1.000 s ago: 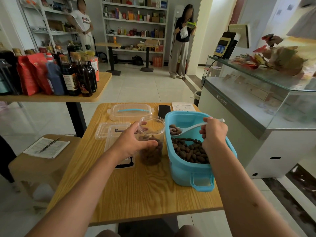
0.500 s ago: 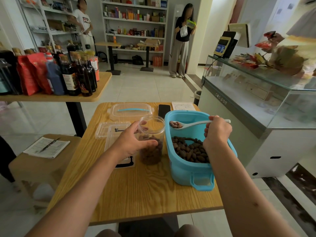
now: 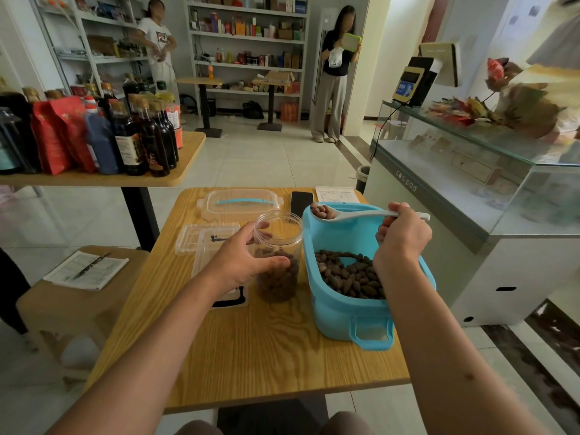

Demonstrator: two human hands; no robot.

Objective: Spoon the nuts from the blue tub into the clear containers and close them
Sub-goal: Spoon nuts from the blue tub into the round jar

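**Loaded spoon held over the far-left corner of the blue tub, jar steadied alongside**

From my remote view, my left hand [image 3: 243,262] grasps the clear plastic jar [image 3: 277,257], thumb across its near side and fingers wrapped round its far side. The jar stands upright and lidless on the wooden table [image 3: 251,356], just beside the left wall of the blue tub [image 3: 342,312] and roughly half filled with brown nuts.

My right hand [image 3: 403,238] is curled around the handle of a white plastic spoon [image 3: 361,214], gripping it near its end. The spoon lies nearly level, its bowl carrying a few nuts [image 3: 321,211] above the tub's far-left rim, near the jar's mouth but not over it. The tub sits at the right of the table; a layer of dark brown nuts [image 3: 345,274] covers its floor, and its front latch hangs over the near wall.

Beyond the jar lies a clear lid with a blue handle [image 3: 240,204], flat on the table. To the left of the jar lie clear flat containers [image 3: 207,238], partly hidden by my left hand. A black phone [image 3: 301,202] and a printed sheet [image 3: 335,194] rest at the table's far edge.

Background: a side table bears dark bottles [image 3: 147,142] and red bags [image 3: 51,136]; a glass counter [image 3: 470,158] stands at right; two persons stand by the shelves.
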